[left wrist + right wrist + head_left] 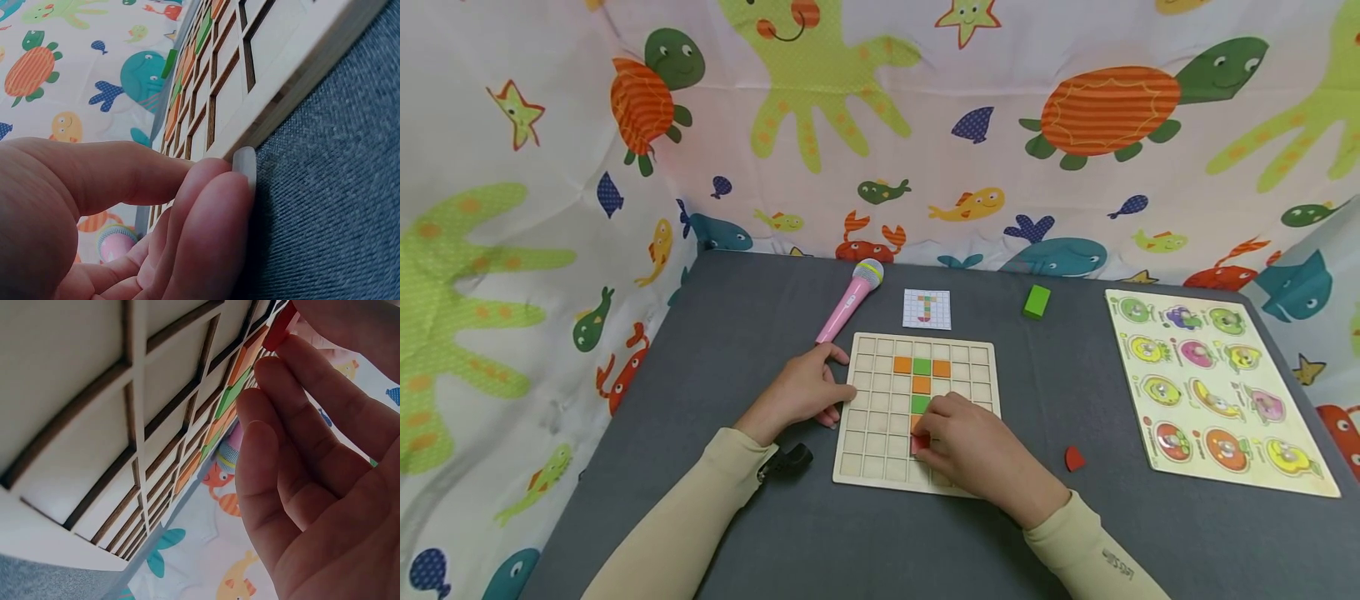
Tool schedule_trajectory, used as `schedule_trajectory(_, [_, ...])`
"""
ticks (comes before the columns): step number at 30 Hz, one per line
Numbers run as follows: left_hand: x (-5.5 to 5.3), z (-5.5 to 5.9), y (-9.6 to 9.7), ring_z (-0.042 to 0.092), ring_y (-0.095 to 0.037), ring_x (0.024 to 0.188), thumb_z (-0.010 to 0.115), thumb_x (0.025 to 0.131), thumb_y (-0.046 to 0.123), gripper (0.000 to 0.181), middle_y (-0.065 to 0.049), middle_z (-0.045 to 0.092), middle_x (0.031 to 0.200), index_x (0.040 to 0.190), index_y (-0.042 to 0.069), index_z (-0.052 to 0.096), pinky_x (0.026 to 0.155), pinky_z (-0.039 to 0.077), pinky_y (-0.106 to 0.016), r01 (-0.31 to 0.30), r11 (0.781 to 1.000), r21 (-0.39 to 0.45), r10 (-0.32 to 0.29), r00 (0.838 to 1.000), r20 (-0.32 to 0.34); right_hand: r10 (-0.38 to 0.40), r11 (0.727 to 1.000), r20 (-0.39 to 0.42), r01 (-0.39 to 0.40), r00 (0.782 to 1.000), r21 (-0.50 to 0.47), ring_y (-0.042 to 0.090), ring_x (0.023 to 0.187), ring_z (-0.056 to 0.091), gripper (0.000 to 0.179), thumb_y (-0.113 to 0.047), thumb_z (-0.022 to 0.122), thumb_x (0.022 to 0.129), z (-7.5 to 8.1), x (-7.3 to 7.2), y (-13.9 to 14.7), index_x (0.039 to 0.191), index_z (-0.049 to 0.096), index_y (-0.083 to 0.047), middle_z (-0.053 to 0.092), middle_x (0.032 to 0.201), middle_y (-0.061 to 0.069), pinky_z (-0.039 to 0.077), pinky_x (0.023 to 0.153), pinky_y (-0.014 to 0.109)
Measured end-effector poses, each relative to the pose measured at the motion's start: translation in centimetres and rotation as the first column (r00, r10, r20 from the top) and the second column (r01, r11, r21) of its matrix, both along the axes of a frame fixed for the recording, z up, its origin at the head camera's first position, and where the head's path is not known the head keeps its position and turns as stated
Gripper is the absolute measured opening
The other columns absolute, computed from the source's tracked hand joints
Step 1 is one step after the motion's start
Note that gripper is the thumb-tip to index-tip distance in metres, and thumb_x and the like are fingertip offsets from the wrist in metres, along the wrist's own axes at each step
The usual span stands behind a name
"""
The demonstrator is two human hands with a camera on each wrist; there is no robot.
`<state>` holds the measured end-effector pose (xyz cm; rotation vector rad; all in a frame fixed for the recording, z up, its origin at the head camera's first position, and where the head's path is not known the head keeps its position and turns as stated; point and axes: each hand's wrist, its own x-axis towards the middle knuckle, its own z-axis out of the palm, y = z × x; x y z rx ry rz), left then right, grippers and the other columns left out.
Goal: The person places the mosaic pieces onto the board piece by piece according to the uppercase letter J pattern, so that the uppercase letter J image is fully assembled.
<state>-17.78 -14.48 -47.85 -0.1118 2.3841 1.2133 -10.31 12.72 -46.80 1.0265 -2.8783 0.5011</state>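
A square wooden grid board point(868, 446) lies on the table. Orange and green square tiles, such as the green tile point(921, 366), form a T-like row and column in its cells. My right hand point(973, 450) is over the lower middle of the board, pinching a red piece point(281, 328) between thumb and finger at the column's lower end. Its full shape is hidden by the fingers. At the board's left edge rests my left hand point(801, 387), thumb tip against the rim and the other fingers loosely bent beside it.
Behind the board lie a pink toy microphone point(846, 307) and a pattern card point(927, 310) showing a J-like figure. A green block point(1037, 302) sits farther right. Another red piece point(1074, 458) lies right of the board, near a fruit puzzle board point(1217, 383).
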Motion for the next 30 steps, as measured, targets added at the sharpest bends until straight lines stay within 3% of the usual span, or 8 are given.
schedule_trajectory(30, [-0.1,-0.32,-0.26,0.073,-0.022,0.056,0.083,0.092,0.019,0.051,-0.012,0.07,0.08,0.136,0.016,0.058,0.053,0.063,-0.033,0.003,1.0,0.01,-0.003,1.0,-0.003,0.01,1.0,-0.039,-0.009,0.999,0.016,0.009,0.084,0.055,0.011,-0.023,0.089,0.089,-0.27,0.08,-0.26,0.091,0.078,-0.022,0.064,0.088,-0.009,0.056,0.073,0.026])
